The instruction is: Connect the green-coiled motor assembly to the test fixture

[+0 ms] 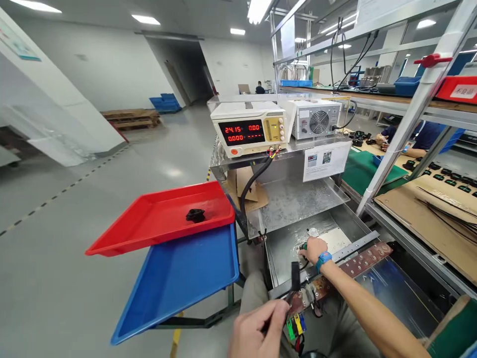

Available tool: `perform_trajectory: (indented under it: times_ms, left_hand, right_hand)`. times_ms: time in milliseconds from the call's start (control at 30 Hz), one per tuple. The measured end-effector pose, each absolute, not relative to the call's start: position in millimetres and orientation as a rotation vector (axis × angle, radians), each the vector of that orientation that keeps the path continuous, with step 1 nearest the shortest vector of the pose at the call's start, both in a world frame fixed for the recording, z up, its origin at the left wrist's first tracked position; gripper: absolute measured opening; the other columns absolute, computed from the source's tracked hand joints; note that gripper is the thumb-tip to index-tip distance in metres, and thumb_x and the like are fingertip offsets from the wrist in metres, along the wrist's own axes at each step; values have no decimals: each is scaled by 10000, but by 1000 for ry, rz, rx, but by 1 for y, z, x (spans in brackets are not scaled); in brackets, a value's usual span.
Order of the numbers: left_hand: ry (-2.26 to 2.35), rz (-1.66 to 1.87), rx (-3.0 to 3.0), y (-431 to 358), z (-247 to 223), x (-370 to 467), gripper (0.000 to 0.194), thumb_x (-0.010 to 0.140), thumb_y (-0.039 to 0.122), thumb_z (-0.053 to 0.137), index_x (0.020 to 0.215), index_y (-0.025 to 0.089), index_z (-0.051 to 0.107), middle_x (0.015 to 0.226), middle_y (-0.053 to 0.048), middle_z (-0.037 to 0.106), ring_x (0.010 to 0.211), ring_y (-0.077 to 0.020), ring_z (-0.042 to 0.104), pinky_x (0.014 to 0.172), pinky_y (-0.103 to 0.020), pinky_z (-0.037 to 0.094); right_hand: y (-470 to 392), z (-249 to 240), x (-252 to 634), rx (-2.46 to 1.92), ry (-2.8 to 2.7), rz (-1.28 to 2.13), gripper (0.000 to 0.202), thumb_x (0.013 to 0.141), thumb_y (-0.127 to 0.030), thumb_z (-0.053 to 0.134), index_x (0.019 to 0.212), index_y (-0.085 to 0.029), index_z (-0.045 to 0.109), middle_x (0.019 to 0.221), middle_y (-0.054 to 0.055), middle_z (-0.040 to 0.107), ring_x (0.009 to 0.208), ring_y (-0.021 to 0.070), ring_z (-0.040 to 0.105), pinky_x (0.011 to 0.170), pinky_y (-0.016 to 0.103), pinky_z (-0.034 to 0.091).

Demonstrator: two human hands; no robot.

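**Bench station: hands at the steel trough**

A small green-and-dark part is gripped in the right hand, low over the shiny sheet-metal trough at the near end of the bench. The fingers are curled shut around it; only a sliver of green shows, so its shape cannot be told. A blue band is worn on that wrist.

A thin dark probe or lead is pinched between thumb and forefinger of the left hand, fingers closed tight on it, at the bottom edge of the view. Just right of this hand a cluster of green, yellow and blue clips is seen, hanging below a brown perforated strip laid slantwise across the trough rim.

Above, a cream bench power supply with red digits sits on a brushed steel shelf; a black cable curves down from its terminals. A grey fan-faced unit stands beside it.

To the left, a glossy red plastic tray is stacked over a blue tray; one black rounded part lies in the red one.

Another person's arm rests on a green mat at a bench to the right.
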State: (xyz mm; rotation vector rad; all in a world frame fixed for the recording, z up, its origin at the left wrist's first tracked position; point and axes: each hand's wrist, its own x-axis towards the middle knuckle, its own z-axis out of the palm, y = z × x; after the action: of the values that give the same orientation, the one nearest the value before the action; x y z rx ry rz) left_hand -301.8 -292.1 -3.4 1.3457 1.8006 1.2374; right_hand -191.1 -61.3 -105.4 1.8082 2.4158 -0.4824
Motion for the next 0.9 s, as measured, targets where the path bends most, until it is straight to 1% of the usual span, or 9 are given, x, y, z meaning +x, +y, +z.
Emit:
perform_trajectory:
  times_ms: [100,167,233,333,433,533,667,767,900]
  left_hand:
    - [1735,1135,2142,-277,-5,-282,402,920,281,557,524,211,581,445,-3,523,419,-117,412,462,-290,268]
    - [1543,1054,2540,-267,-11,-263,416,906,256,572,494,208,547,409,-4,485,395,-106,308,440,-305,165]
    - [1334,971,2670,-257,-22,-242,442,912,277,564,477,205,529,419,-10,473,415,-105,200,450,-308,90]
    - [1014,906,2486,-246,-41,-212,531,956,293,468,440,209,375,444,0,400,483,-128,113,490,-312,81]
    - [731,879,2156,-248,-58,-197,558,1002,344,313,463,219,236,497,-17,382,543,-171,221,546,-336,147]
    - [742,1077,1933,-264,-72,-202,558,999,443,337,485,248,434,564,-50,507,604,-199,363,595,-352,226]
    - [1370,1684,1341,-284,-81,-228,338,964,401,474,742,249,680,692,-68,643,670,-211,545,669,-352,399]
    - [1550,1549,797,-285,-77,-249,236,905,437,601,981,228,680,934,-78,695,864,-228,619,791,-346,469]
    - [1348,1368,701,-282,-75,-262,361,857,537,641,819,179,663,727,-10,599,671,-147,510,641,-261,416]
  right_hand:
    - [-68,-89,-194,1819,2397,-488,465,863,-485,677,1031,-52,703,1033,296,698,1040,398,678,841,422,509]
    - [-79,-72,-191,1782,2449,-516,474,920,-535,577,1006,-88,710,1073,312,682,1076,416,657,843,450,500]
    - [-97,-56,-184,1648,2546,-622,518,982,-592,413,962,-164,704,1055,240,707,1025,340,684,812,398,512]
    - [-131,-39,-168,1292,2427,-1401,616,981,-683,288,924,-187,649,806,91,712,661,177,667,591,270,507]
    - [-159,-33,-148,1109,1989,-2146,664,853,-791,456,938,-150,610,597,-3,576,444,108,466,415,220,381]
    - [-178,-33,-129,1157,1971,-2345,620,835,-749,552,946,-143,623,547,-47,474,455,79,373,433,198,295]
    - [-197,-38,-112,1199,2044,-2438,510,916,-663,525,904,-162,617,531,-64,384,461,70,289,460,220,215]
    - [-211,-47,-110,1155,2018,-2545,439,943,-620,521,930,-183,554,527,-75,373,460,76,290,469,226,222]
    - [-224,-62,-112,1121,1888,-2678,414,938,-619,530,969,-214,451,538,-97,362,463,86,284,471,226,221]
